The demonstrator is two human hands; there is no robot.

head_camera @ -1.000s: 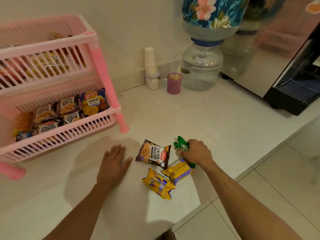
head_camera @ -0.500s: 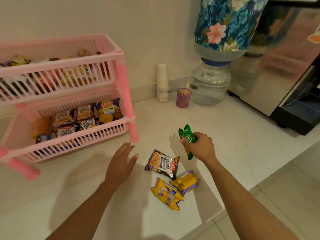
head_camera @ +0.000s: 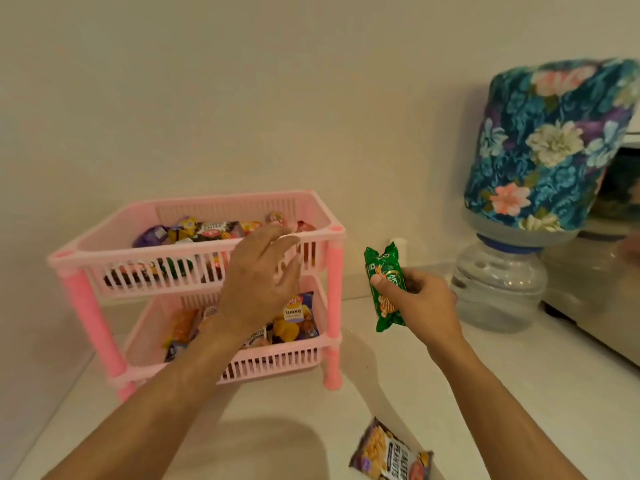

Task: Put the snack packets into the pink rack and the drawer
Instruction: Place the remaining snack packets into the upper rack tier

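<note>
My right hand point(head_camera: 420, 303) grips a green snack packet point(head_camera: 386, 289), held upright in the air to the right of the pink rack point(head_camera: 334, 282). My left hand point(head_camera: 259, 282) hovers open in front of the rack's upper basket, fingers spread and holding nothing. The upper basket holds several packets, among them a purple one point(head_camera: 152, 235). In the lower basket lie more packets, including a blue wavy chips bag point(head_camera: 296, 315). A salted peanuts packet point(head_camera: 391, 452) lies on the white counter at the bottom edge of the view.
A water jar with a blue floral cover point(head_camera: 550, 147) stands on a clear dispenser base point(head_camera: 498, 289) at the right. A steel appliance point(head_camera: 595, 292) sits at the far right. The wall runs close behind the rack.
My right hand has lifted the green packet off the counter and carried it up toward the rack. My left hand rose from the counter to the upper basket. The view tilted upward.
</note>
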